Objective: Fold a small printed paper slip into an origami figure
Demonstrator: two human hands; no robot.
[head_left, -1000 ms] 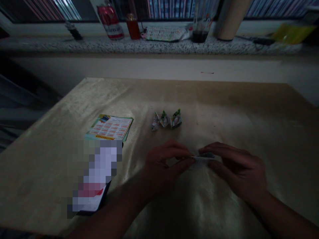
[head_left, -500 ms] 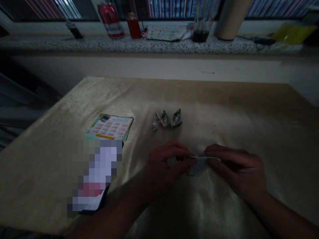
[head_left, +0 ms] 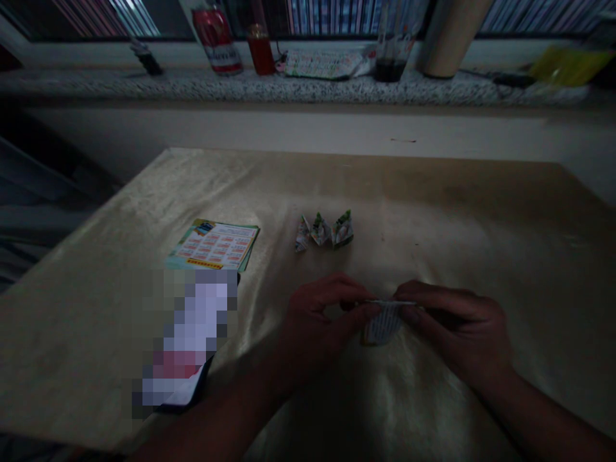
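Note:
Both hands pinch a small folded piece of printed paper (head_left: 384,322) just above the beige tablecloth (head_left: 433,212). My left hand (head_left: 317,321) grips its left edge between thumb and fingers. My right hand (head_left: 457,327) holds its right edge, fingers closed along the top fold. Beyond the hands, three small folded paper shapes (head_left: 325,231) stand in a row on the cloth.
A stack of printed flyers (head_left: 212,245) lies at the left, with a blurred-out flat object (head_left: 185,340) nearer the table's front edge. On the stone windowsill (head_left: 144,85) behind stand a red can (head_left: 216,38), a red bottle (head_left: 260,48), a dark glass (head_left: 389,61) and a beige cylinder (head_left: 447,35).
The paper piece has turned from lying flat between my fingers to hanging down, its printed face now showing. Both hands stayed nearly in place.

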